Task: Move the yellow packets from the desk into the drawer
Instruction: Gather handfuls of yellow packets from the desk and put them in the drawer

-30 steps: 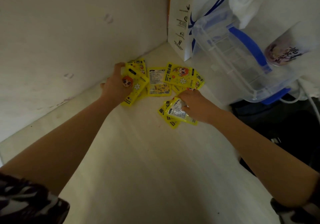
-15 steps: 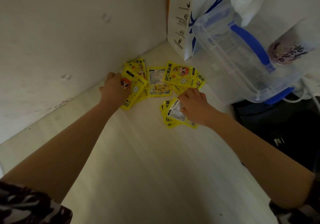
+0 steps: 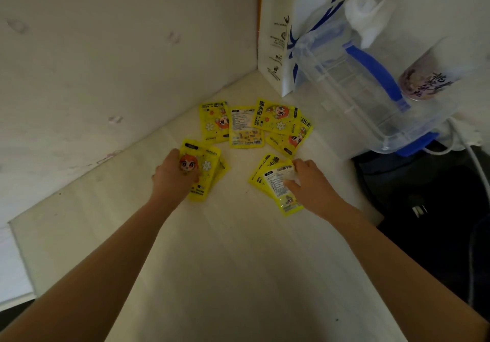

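Head view, looking down into the corner of the pale wooden counter [image 3: 233,262]. Flat yellow foil packets printed with a red-haired cartoon face lie here in three lots. My left hand [image 3: 172,177] grips a small stack of them [image 3: 205,172], thumb across the printed face and fingers tucked beneath. My right hand [image 3: 307,180] presses down on a second little stack [image 3: 275,180], fingertips on the top packet's white label; whether the fingers curl under an edge I cannot tell. The remaining packets [image 3: 254,124] lie fanned and overlapping further back, near the wall, apart from both hands. No drawer in sight.

Handling, by my reckoning: light, thin, pliable sachets with a glossy skin, so they will slide over one another and fan out of a loose pinch. Not fragile, though they could crease. Best taken by a long edge, thumb on top and fingers under, the stack squared first. The loose ones are flush with the counter; dragging them to the counter edge or into a pile ought to beat prising each one up.

Close by on the right: a white paper bag with blue lettering [image 3: 289,37], a clear plastic box with blue handle [image 3: 358,90], a printed drink cup [image 3: 424,82].
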`<action>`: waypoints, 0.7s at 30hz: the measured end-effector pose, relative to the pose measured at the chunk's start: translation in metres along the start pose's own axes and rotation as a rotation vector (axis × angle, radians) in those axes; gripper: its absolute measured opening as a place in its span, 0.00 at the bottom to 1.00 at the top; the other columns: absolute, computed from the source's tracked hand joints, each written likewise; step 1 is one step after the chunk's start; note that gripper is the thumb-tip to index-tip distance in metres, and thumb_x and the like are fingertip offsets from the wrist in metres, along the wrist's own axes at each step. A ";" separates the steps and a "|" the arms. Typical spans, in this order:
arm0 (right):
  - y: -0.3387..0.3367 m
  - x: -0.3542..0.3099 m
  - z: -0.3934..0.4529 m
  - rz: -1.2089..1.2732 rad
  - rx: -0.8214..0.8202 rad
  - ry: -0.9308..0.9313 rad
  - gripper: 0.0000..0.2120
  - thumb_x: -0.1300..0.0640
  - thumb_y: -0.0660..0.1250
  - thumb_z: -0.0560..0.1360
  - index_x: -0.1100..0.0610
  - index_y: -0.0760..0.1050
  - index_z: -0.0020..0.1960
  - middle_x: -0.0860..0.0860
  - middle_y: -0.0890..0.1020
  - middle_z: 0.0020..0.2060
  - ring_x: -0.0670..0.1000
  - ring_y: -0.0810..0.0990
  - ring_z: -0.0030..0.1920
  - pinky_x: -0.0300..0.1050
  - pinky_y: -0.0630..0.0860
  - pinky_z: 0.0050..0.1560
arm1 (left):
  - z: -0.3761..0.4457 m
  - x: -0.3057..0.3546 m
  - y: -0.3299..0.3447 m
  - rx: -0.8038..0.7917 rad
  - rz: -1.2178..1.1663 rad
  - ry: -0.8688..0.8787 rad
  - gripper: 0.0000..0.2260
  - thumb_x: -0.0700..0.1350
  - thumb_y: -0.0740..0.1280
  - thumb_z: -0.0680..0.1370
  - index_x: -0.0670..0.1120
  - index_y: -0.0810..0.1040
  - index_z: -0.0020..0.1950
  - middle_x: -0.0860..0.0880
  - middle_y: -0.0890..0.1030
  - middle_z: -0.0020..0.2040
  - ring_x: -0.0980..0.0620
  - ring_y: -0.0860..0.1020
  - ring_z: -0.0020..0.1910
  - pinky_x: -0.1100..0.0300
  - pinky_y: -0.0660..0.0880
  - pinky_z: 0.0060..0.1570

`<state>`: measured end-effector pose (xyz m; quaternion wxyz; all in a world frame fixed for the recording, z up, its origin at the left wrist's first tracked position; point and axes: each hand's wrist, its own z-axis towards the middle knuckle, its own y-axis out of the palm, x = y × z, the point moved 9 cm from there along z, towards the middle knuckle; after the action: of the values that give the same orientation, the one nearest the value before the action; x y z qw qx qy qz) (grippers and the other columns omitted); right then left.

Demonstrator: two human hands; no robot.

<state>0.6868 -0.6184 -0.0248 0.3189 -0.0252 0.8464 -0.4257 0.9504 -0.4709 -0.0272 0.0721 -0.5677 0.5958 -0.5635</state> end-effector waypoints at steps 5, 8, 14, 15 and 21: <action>0.004 0.009 -0.024 0.234 0.005 0.087 0.10 0.59 0.64 0.77 0.59 0.70 0.57 0.55 0.80 0.54 0.51 0.78 0.47 0.41 0.71 0.44 | -0.026 -0.015 -0.004 0.039 -0.254 -0.061 0.13 0.42 0.73 0.71 0.46 0.74 0.53 0.49 0.80 0.47 0.47 0.78 0.46 0.54 0.77 0.43; 0.007 0.013 -0.041 0.293 0.028 0.119 0.11 0.59 0.64 0.77 0.58 0.70 0.59 0.51 0.78 0.51 0.49 0.76 0.46 0.37 0.71 0.40 | -0.045 -0.034 0.004 0.004 -0.358 -0.132 0.15 0.41 0.73 0.71 0.47 0.75 0.55 0.48 0.81 0.50 0.46 0.80 0.49 0.49 0.79 0.48; 0.012 0.026 -0.086 0.366 0.089 0.169 0.08 0.59 0.64 0.77 0.58 0.70 0.55 0.52 0.77 0.48 0.46 0.76 0.40 0.28 0.68 0.27 | -0.095 -0.061 0.021 -0.008 -0.505 -0.234 0.13 0.40 0.73 0.71 0.46 0.76 0.54 0.44 0.82 0.49 0.46 0.82 0.45 0.52 0.79 0.40; 0.014 0.027 -0.093 0.369 0.098 0.173 0.08 0.59 0.64 0.77 0.59 0.70 0.55 0.53 0.78 0.48 0.46 0.76 0.40 0.29 0.68 0.27 | -0.102 -0.063 0.022 -0.011 -0.524 -0.243 0.12 0.39 0.73 0.72 0.45 0.75 0.53 0.43 0.83 0.48 0.46 0.82 0.44 0.54 0.78 0.38; 0.033 0.034 -0.131 0.379 0.104 0.220 0.09 0.59 0.63 0.78 0.59 0.70 0.57 0.51 0.77 0.47 0.41 0.74 0.37 0.25 0.68 0.26 | -0.140 -0.075 0.030 -0.055 -0.540 -0.262 0.12 0.38 0.73 0.71 0.45 0.76 0.52 0.45 0.82 0.45 0.50 0.80 0.41 0.58 0.76 0.36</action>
<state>0.5943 -0.5159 -0.0097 0.2999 0.1973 0.8427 -0.4011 0.8566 -0.3401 -0.0419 -0.0195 -0.7752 0.4239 -0.4680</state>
